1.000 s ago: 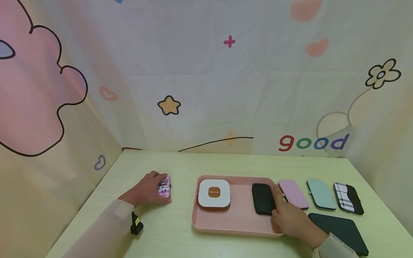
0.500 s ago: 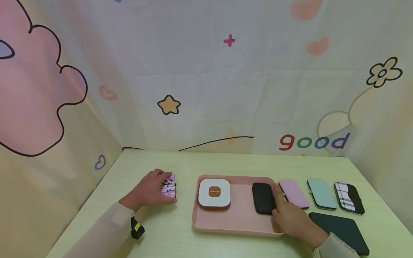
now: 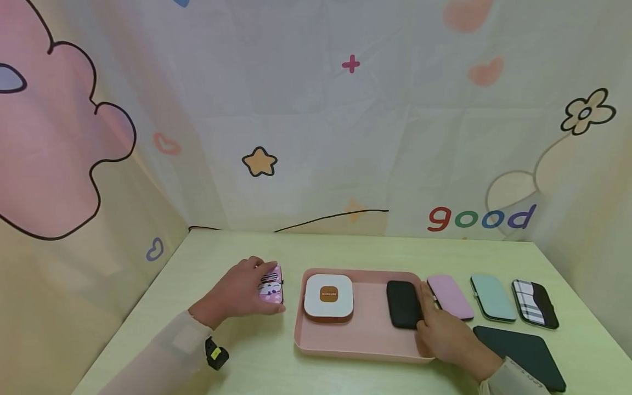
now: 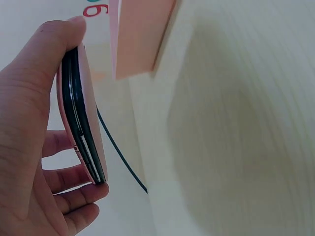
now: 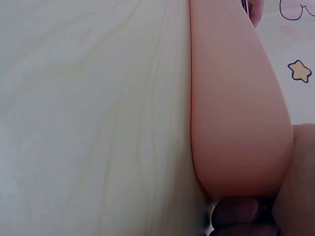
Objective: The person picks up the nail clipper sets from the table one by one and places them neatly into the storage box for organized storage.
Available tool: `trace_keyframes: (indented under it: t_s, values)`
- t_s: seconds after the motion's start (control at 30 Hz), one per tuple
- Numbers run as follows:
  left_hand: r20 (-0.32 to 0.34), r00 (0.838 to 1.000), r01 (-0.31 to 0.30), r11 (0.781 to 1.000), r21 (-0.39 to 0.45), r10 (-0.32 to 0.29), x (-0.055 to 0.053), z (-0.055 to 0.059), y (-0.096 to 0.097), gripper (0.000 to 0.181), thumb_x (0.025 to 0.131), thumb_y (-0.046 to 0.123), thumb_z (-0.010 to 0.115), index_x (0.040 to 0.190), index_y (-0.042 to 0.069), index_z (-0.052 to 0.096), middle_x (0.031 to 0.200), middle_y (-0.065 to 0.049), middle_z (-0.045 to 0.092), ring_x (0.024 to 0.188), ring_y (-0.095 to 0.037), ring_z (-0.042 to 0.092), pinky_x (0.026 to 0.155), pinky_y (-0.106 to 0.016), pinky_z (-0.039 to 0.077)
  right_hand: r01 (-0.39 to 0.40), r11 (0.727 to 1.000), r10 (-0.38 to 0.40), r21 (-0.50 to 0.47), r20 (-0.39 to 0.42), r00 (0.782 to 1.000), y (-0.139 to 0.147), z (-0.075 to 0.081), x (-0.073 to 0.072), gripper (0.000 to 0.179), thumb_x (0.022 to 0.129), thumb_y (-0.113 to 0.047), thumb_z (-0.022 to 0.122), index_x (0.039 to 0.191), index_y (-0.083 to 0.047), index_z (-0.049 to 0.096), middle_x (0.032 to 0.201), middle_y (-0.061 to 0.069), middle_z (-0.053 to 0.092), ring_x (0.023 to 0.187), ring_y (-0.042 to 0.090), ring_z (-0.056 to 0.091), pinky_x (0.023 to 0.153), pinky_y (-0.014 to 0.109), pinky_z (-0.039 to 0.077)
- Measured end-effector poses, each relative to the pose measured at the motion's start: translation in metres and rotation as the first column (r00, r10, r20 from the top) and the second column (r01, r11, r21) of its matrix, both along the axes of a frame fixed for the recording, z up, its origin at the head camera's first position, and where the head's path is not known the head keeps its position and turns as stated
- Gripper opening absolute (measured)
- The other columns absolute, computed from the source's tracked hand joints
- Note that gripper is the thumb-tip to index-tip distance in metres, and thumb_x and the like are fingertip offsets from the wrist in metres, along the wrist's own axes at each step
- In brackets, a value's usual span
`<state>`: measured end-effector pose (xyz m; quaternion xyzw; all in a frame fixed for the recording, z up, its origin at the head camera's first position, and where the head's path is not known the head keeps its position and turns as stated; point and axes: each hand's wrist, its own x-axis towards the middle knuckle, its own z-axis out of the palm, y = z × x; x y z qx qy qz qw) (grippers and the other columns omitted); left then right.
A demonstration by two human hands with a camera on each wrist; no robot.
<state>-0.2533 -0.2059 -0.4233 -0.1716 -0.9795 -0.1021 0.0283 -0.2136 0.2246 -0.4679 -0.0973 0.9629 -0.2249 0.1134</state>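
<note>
My left hand [image 3: 239, 291] holds a small pink patterned clasp case [image 3: 271, 285] between thumb and fingers, left of the pink tray [image 3: 365, 343]. In the left wrist view the case [image 4: 81, 118] shows its dark seam edge-on, lifted off the table. My right hand [image 3: 446, 337] grips the tray's right rim; in the right wrist view some fingers [image 5: 236, 211] lie against the outer end of the wall. Inside the tray are a white-lidded square box [image 3: 328, 299] with a brown label at the left and a black case [image 3: 404, 304] near the right hand.
Right of the tray lie a lilac case [image 3: 450, 296], a mint case [image 3: 492, 298] and a plaid-and-black case [image 3: 535, 303]. A flat dark green rectangular item [image 3: 523, 356] lies in front of them, partly behind the right arm. A printed curtain [image 3: 306, 120] hangs behind the table.
My left hand has carried the pink patterned case to the right, closer to the tray. The right hand and the tray have stayed in place.
</note>
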Motion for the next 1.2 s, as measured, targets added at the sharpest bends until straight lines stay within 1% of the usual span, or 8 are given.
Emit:
trace_keyframes:
  t_s: [0.17, 0.37, 0.5, 0.67, 0.8, 0.9, 1.03, 1.2]
  values:
    - [-0.01, 1.0, 0.021, 1.0, 0.015, -0.02, 0.004, 0.005, 0.008, 0.1, 0.067, 0.073, 0.076, 0.146, 0.017, 0.053, 0.132, -0.01, 0.057, 0.104, -0.022, 0.055, 0.085, -0.038, 0.05, -0.003, 1.0, 0.003, 0.002, -0.003, 1.0, 0.0, -0.001, 0.0, 0.084, 0.1, -0.018, 0.045, 0.159, -0.004, -0.012, 0.068, 0.003, 0.057, 0.053, 0.018, 0.049, 0.051, 0.033, 0.035]
    - [-0.023, 0.998, 0.065, 0.998, 0.002, -0.065, 0.007, 0.01, 0.015, 0.097, 0.068, 0.072, 0.075, 0.145, 0.018, 0.054, 0.132, -0.007, 0.056, 0.106, -0.019, 0.054, 0.084, -0.036, 0.049, -0.011, 1.0, 0.011, -0.011, -0.015, 1.0, 0.0, -0.002, -0.001, 0.082, 0.1, -0.018, 0.045, 0.159, -0.004, -0.011, 0.098, 0.016, 0.069, 0.052, 0.017, 0.05, 0.051, 0.033, 0.036]
    - [-0.043, 0.995, 0.091, 0.996, 0.003, -0.091, 0.009, 0.014, 0.02, 0.095, 0.068, 0.07, 0.075, 0.145, 0.018, 0.054, 0.13, -0.005, 0.057, 0.105, -0.017, 0.053, 0.082, -0.034, 0.048, -0.007, 1.0, 0.007, -0.014, -0.02, 1.0, 0.0, -0.002, -0.001, 0.082, 0.1, -0.018, 0.044, 0.159, -0.004, -0.01, 0.094, 0.015, 0.069, 0.051, 0.017, 0.049, 0.049, 0.032, 0.036]
    - [-0.067, 0.989, 0.132, 0.991, 0.007, -0.131, 0.01, 0.017, 0.029, 0.098, 0.067, 0.074, 0.074, 0.145, 0.017, 0.055, 0.128, -0.006, 0.058, 0.104, -0.018, 0.053, 0.083, -0.034, 0.048, 0.009, 1.0, -0.01, -0.013, -0.012, 1.0, 0.0, -0.002, 0.0, 0.082, 0.099, -0.018, 0.045, 0.16, -0.004, -0.009, 0.1, 0.018, 0.069, 0.05, 0.018, 0.049, 0.049, 0.033, 0.035]
    - [-0.079, 0.984, 0.159, 0.987, 0.0, -0.158, 0.011, 0.018, 0.04, 0.102, 0.065, 0.078, 0.073, 0.144, 0.016, 0.055, 0.126, -0.006, 0.059, 0.105, -0.019, 0.055, 0.086, -0.035, 0.049, 0.004, 1.0, -0.004, -0.003, -0.015, 1.0, 0.0, -0.002, -0.001, 0.083, 0.099, -0.018, 0.045, 0.159, -0.004, -0.01, 0.075, 0.006, 0.062, 0.052, 0.017, 0.049, 0.049, 0.033, 0.035]
    - [-0.079, 0.983, 0.166, 0.986, -0.004, -0.166, 0.012, 0.02, 0.047, 0.103, 0.064, 0.08, 0.071, 0.143, 0.017, 0.055, 0.125, -0.004, 0.059, 0.104, -0.017, 0.055, 0.086, -0.035, 0.049, 0.0, 1.0, 0.0, -0.002, -0.015, 1.0, 0.001, -0.003, -0.001, 0.083, 0.099, -0.019, 0.045, 0.159, -0.004, -0.01, 0.068, 0.002, 0.058, 0.054, 0.018, 0.049, 0.05, 0.033, 0.035]
    - [-0.081, 0.983, 0.163, 0.987, -0.007, -0.163, 0.011, 0.022, 0.055, 0.102, 0.064, 0.082, 0.07, 0.143, 0.019, 0.055, 0.124, -0.002, 0.059, 0.102, -0.014, 0.054, 0.085, -0.033, 0.048, 0.006, 1.0, -0.006, -0.006, -0.005, 1.0, 0.001, -0.003, -0.002, 0.083, 0.1, -0.019, 0.046, 0.16, -0.005, -0.01, 0.072, 0.003, 0.06, 0.056, 0.018, 0.05, 0.051, 0.034, 0.036]
    - [-0.088, 0.981, 0.173, 0.985, -0.012, -0.173, 0.011, 0.025, 0.066, 0.1, 0.064, 0.082, 0.069, 0.142, 0.021, 0.055, 0.121, 0.0, 0.059, 0.099, -0.013, 0.053, 0.083, -0.031, 0.048, 0.009, 1.0, -0.009, 0.002, -0.012, 1.0, 0.0, -0.002, -0.002, 0.084, 0.099, -0.019, 0.046, 0.16, -0.005, -0.01, 0.094, 0.012, 0.07, 0.061, 0.017, 0.053, 0.054, 0.034, 0.039]
